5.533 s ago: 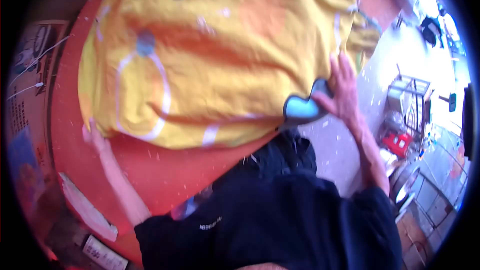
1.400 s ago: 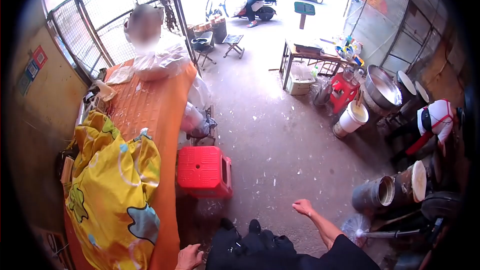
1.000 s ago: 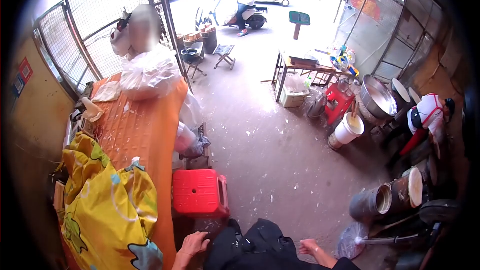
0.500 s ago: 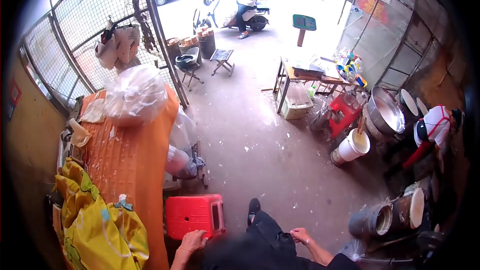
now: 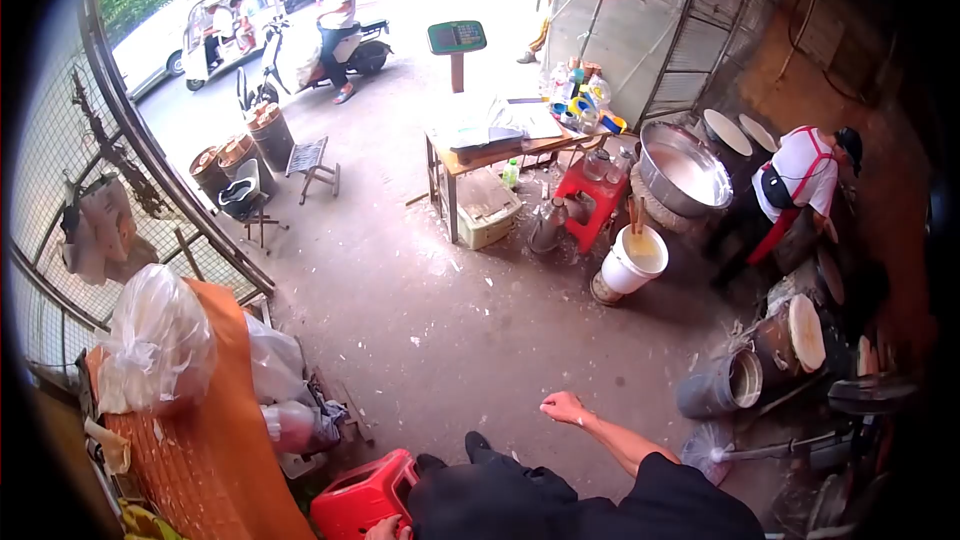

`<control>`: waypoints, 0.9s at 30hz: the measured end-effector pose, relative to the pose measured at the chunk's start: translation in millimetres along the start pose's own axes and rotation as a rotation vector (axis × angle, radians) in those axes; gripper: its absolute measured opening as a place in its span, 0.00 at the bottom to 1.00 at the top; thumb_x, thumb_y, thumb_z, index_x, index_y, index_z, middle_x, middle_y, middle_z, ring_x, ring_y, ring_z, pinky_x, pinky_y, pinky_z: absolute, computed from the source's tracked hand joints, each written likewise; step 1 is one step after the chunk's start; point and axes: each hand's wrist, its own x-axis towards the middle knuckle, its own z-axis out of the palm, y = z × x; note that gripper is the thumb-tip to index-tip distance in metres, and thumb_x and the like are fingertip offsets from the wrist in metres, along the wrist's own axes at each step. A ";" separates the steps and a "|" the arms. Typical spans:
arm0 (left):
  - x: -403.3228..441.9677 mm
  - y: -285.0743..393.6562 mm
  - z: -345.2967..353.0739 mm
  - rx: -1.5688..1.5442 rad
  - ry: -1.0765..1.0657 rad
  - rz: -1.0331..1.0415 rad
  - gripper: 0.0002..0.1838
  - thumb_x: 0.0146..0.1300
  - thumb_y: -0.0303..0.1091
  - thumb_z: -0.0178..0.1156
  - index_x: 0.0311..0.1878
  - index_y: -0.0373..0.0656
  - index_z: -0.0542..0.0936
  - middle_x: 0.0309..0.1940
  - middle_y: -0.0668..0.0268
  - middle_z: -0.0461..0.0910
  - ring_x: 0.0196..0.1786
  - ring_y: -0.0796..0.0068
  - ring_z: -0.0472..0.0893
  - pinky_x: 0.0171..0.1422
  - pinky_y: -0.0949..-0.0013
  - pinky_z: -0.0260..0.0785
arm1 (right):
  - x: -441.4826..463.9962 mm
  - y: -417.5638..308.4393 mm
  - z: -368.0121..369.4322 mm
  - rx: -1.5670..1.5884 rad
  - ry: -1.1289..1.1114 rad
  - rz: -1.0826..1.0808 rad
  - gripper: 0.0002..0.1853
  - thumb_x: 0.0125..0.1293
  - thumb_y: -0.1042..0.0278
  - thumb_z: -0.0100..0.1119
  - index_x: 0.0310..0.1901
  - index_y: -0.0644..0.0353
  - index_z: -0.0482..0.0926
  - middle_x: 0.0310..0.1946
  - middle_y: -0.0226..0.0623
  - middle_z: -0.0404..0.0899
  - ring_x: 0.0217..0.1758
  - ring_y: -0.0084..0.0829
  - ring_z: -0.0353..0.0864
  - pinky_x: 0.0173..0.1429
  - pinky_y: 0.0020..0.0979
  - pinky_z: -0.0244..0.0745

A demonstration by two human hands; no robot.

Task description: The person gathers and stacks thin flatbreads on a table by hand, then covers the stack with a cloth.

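Note:
My left hand (image 5: pixel 387 529) is at the bottom edge, partly cut off, beside the red plastic stool (image 5: pixel 352 502). Its visible fingers are loosely bent and slightly apart, with nothing seen in them. I cannot tell whether they touch the stool. My right hand (image 5: pixel 563 407) is held out in front of me above the floor, its fingers curled closed and no object showing. A small pale patch is near the right wrist. Below me, my dark shoes (image 5: pixel 478 445) are on the floor.
An orange-covered table (image 5: pixel 215 440) with a plastic bag (image 5: pixel 158 340) stands left. Ahead are a wooden table (image 5: pixel 470 162), a white bucket (image 5: pixel 634 258) and a large metal basin (image 5: pixel 686 168). A co-worker (image 5: pixel 800 180) bends at right; another person (image 5: pixel 337 10) sits on a scooter outside.
My view has swung right, shifting the room leftwards. My right hand has moved forward and up, away from my lap. My left hand now sits lower, mostly out of frame.

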 end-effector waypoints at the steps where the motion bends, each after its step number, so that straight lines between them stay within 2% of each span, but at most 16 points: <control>1: 6.6 2.3 -9.0 0.038 -0.013 -0.010 0.14 0.61 0.37 0.62 0.49 0.41 0.82 0.39 0.52 0.84 0.44 0.52 0.84 0.49 0.57 0.76 | 1.2 -2.7 6.3 0.013 -0.027 0.009 0.20 0.57 0.49 0.58 0.45 0.49 0.86 0.45 0.41 0.85 0.51 0.44 0.83 0.58 0.40 0.76; 2: 14.1 2.0 -14.5 0.071 -0.021 -0.020 0.15 0.61 0.37 0.62 0.49 0.41 0.82 0.40 0.51 0.84 0.44 0.51 0.84 0.50 0.57 0.76 | 0.9 -4.3 13.5 0.005 -0.030 0.006 0.20 0.57 0.49 0.58 0.45 0.49 0.86 0.45 0.41 0.85 0.51 0.44 0.83 0.58 0.40 0.76; 4: 25.7 -12.3 -18.7 0.050 0.084 -0.006 0.15 0.61 0.37 0.62 0.48 0.40 0.81 0.42 0.50 0.84 0.44 0.50 0.83 0.50 0.56 0.76 | -9.2 -5.5 31.2 -0.028 -0.147 0.003 0.20 0.59 0.49 0.59 0.48 0.51 0.86 0.29 0.35 0.86 0.29 0.30 0.84 0.40 0.32 0.79; 6: 34.8 -19.0 -23.4 0.016 0.145 0.000 0.15 0.61 0.37 0.62 0.48 0.39 0.81 0.42 0.49 0.83 0.44 0.50 0.83 0.50 0.56 0.76 | -20.2 -12.5 39.1 -0.031 -0.308 0.087 0.19 0.60 0.50 0.60 0.47 0.51 0.86 0.23 0.31 0.83 0.22 0.23 0.80 0.32 0.28 0.77; 9: 57.5 -30.4 -35.1 0.009 0.077 0.011 0.15 0.61 0.37 0.62 0.48 0.39 0.81 0.41 0.50 0.83 0.44 0.48 0.83 0.49 0.55 0.76 | -26.1 -23.2 39.3 -0.043 -0.383 0.123 0.19 0.61 0.51 0.60 0.47 0.52 0.86 0.23 0.31 0.83 0.22 0.23 0.80 0.30 0.27 0.76; 13: 89.8 -62.9 -47.7 0.129 -0.016 0.042 0.17 0.60 0.39 0.64 0.50 0.40 0.81 0.39 0.51 0.84 0.43 0.51 0.84 0.49 0.56 0.76 | -16.4 -34.1 29.7 0.015 -0.249 0.149 0.19 0.61 0.51 0.61 0.48 0.54 0.86 0.23 0.32 0.82 0.22 0.23 0.79 0.29 0.26 0.75; 14: 94.6 -65.6 -50.5 -0.015 0.062 -0.034 0.18 0.59 0.40 0.66 0.51 0.42 0.81 0.42 0.50 0.83 0.47 0.55 0.84 0.53 0.57 0.74 | -17.9 -53.3 16.9 -0.010 -0.262 0.170 0.19 0.60 0.51 0.61 0.48 0.54 0.86 0.23 0.31 0.82 0.22 0.22 0.79 0.30 0.26 0.76; 15: 96.0 -60.7 -62.1 0.005 0.106 -0.044 0.18 0.55 0.37 0.66 0.48 0.40 0.83 0.37 0.51 0.84 0.40 0.55 0.85 0.46 0.60 0.77 | -4.2 -55.3 12.8 -0.027 -0.272 0.173 0.19 0.60 0.51 0.61 0.48 0.54 0.86 0.23 0.31 0.82 0.22 0.22 0.79 0.30 0.26 0.76; 17: 89.1 -69.0 -65.9 -0.056 0.252 -0.040 0.16 0.56 0.34 0.64 0.48 0.40 0.81 0.34 0.51 0.83 0.38 0.50 0.83 0.44 0.57 0.76 | 13.2 -46.3 19.3 -0.089 -0.173 -0.068 0.21 0.60 0.50 0.60 0.48 0.56 0.85 0.27 0.37 0.84 0.28 0.29 0.84 0.37 0.30 0.79; 19: 66.7 -61.6 -70.1 -0.041 0.322 -0.158 0.15 0.55 0.31 0.64 0.47 0.38 0.81 0.35 0.51 0.82 0.37 0.50 0.83 0.43 0.56 0.75 | 24.8 -70.6 6.7 -0.130 -0.140 -0.245 0.23 0.60 0.49 0.59 0.49 0.56 0.84 0.34 0.44 0.86 0.39 0.39 0.86 0.47 0.36 0.79; 20: 46.8 -62.3 -62.8 -0.042 0.378 -0.212 0.15 0.56 0.29 0.63 0.47 0.36 0.81 0.36 0.49 0.82 0.37 0.51 0.83 0.43 0.57 0.76 | 25.3 -94.1 1.0 -0.153 -0.166 -0.204 0.23 0.60 0.48 0.58 0.49 0.56 0.84 0.39 0.49 0.85 0.48 0.47 0.84 0.54 0.39 0.77; 22: 4.4 -34.7 -51.0 -0.059 0.474 -0.376 0.15 0.57 0.26 0.62 0.48 0.33 0.80 0.37 0.48 0.81 0.38 0.51 0.83 0.46 0.58 0.75 | 50.9 -108.1 11.4 -0.260 -0.237 -0.350 0.22 0.60 0.48 0.59 0.46 0.57 0.85 0.39 0.49 0.85 0.47 0.47 0.85 0.53 0.40 0.78; 23: -22.3 -24.8 -34.1 -0.039 0.555 -0.412 0.15 0.58 0.26 0.61 0.49 0.33 0.80 0.38 0.48 0.82 0.38 0.51 0.82 0.46 0.59 0.75 | 66.7 -119.9 19.6 -0.368 -0.344 -0.388 0.22 0.60 0.48 0.60 0.48 0.57 0.84 0.40 0.49 0.85 0.47 0.46 0.85 0.53 0.40 0.78; 24: -49.7 -8.0 -16.6 -0.051 0.564 -0.541 0.15 0.59 0.28 0.60 0.50 0.34 0.80 0.37 0.49 0.82 0.38 0.53 0.83 0.45 0.60 0.75 | 84.2 -120.2 35.4 -0.343 -0.404 -0.448 0.23 0.60 0.48 0.61 0.49 0.57 0.84 0.40 0.48 0.85 0.47 0.44 0.85 0.53 0.38 0.78; 25: -77.6 15.0 2.6 -0.213 0.550 -0.728 0.15 0.60 0.30 0.59 0.50 0.35 0.80 0.35 0.51 0.82 0.37 0.55 0.83 0.45 0.60 0.75 | 98.7 -122.7 52.5 -0.364 -0.465 -0.464 0.22 0.60 0.50 0.62 0.49 0.58 0.84 0.41 0.48 0.86 0.46 0.43 0.86 0.52 0.37 0.78; 27: -141.2 35.3 60.5 -0.238 0.425 -0.879 0.18 0.59 0.35 0.60 0.51 0.37 0.81 0.37 0.52 0.83 0.39 0.55 0.84 0.47 0.59 0.76 | 111.9 -150.2 71.1 -0.496 -0.508 -0.589 0.22 0.59 0.53 0.64 0.49 0.58 0.84 0.39 0.49 0.86 0.44 0.40 0.87 0.50 0.34 0.80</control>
